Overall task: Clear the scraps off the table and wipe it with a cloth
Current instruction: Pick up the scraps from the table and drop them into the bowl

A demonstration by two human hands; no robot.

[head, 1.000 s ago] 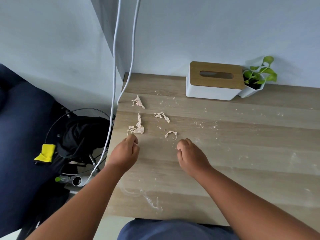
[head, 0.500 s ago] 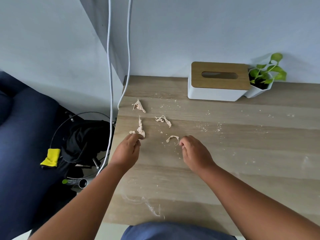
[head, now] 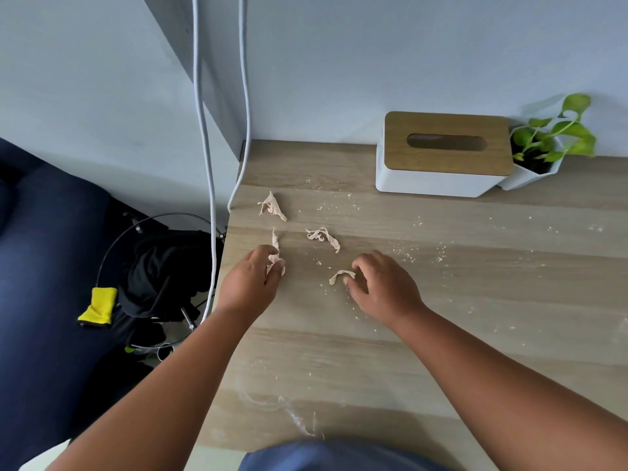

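At the left of the frame, beyond the table edge, two white cables (head: pixel 204 137) hang down the wall, and below them a small yellow cloth (head: pixel 98 305) lies on dark things on the floor side. The light wooden table (head: pixel 475 317) fills the centre and right. On it, in the middle of the frame, lie four pale crumpled paper scraps, with fine white crumbs (head: pixel 407 253) spread around them.

The left hand (head: pixel 249 283) comes in from the lower left, forearm stretched forward, its fingers curled and pinching the long twisted scrap (head: pixel 274 244) near the table's left edge. Above it the upper left scrap (head: pixel 271 207) lies free, and to its right the middle curly scrap (head: pixel 323 236) is also untouched. The right hand (head: pixel 382 285) reaches in from the lower right, fingers bent and close together, their tips touching the small arched scrap (head: pixel 339 276); a full grip is not yet clear.

To do this step well, each hand should probably close firmly on its scrap before lifting, then gather the two free ones, because the thin paper may tear or slip.

At the upper right stand a white tissue box with a wooden lid (head: pixel 441 154) and a small green plant in a white pot (head: pixel 550 144).
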